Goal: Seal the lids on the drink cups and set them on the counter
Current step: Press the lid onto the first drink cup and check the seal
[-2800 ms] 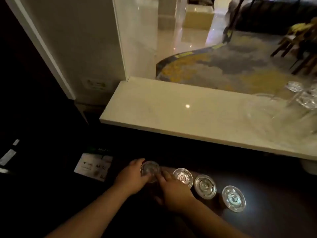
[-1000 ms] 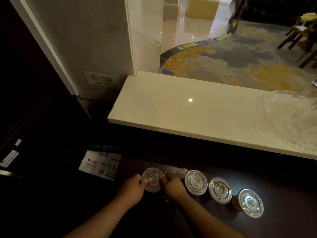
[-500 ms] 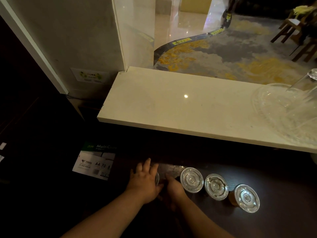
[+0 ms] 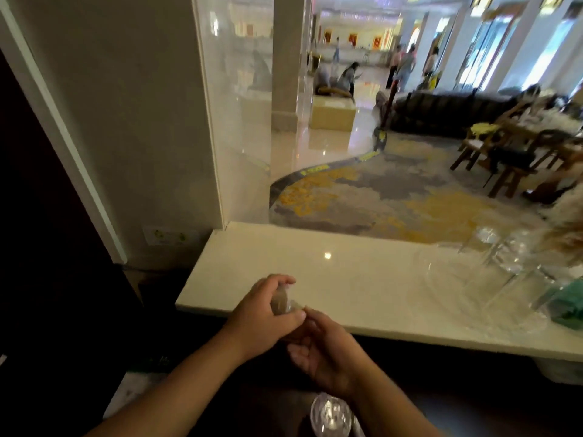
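Note:
My left hand (image 4: 263, 316) grips a clear lidded drink cup (image 4: 280, 301) with brownish liquid, raised to the front edge of the pale stone counter (image 4: 362, 279). My right hand (image 4: 328, 351) is just below and to the right of it, fingers curled loosely near the cup's base; whether it touches the cup I cannot tell. Another lidded cup (image 4: 331, 416) stands on the dark lower surface at the bottom edge, partly behind my right forearm.
Clear glassware and a glass dish (image 4: 492, 279) crowd the counter's right end, with something green (image 4: 564, 305) beside them. A wall and glass panel (image 4: 239, 121) rise at the counter's left. A lobby with carpet, chairs and people lies beyond.
The leftmost cup has been lifted off the dark lower surface up to the counter's edge in my left hand. The camera has tilted up, so most of the row of cups is out of view.

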### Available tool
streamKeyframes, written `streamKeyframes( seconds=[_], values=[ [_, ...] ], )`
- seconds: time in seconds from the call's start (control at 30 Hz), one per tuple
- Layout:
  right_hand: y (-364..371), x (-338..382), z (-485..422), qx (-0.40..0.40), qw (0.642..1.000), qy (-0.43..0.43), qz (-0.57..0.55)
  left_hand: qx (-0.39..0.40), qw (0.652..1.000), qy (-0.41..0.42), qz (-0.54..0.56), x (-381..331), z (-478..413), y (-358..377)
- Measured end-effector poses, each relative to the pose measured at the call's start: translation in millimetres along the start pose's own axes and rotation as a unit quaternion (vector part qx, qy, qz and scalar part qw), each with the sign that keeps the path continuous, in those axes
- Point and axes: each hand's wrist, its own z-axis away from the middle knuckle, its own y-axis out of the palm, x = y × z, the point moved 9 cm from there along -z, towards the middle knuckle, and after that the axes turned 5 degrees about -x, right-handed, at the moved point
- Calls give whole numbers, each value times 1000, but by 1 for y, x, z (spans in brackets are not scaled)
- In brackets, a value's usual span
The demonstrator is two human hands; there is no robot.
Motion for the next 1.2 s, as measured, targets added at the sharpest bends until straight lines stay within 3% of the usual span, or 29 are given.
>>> streamKeyframes(
  seconds=[0.17, 0.27, 0.37, 0.6, 0.77, 1.07, 1.2],
  values=[
    [62, 167, 80, 27, 974, -208, 88, -13, 997, 33, 70, -132, -33, -69],
    [86, 235, 132, 18, 937, -320, 136, 45, 989, -11, 143, -180, -38, -88],
    [101, 271, 168, 25, 911, -375, 167, 110, 973, -30, 201, -216, -35, -93],
    [105, 291, 209, 42, 911, -375, 166, 115, 965, 47, 230, -270, -35, -103],
    [94, 290, 208, -7, 920, -356, 164, 125, 964, 127, 198, -283, -28, -97],
    [102, 290, 225, 2, 878, -429, 212, 90, 979, 64, 171, -274, -26, -88],
    [98, 283, 217, 0, 903, -384, 194, 94, 972, 107, 188, -279, -26, -91]
  ],
)
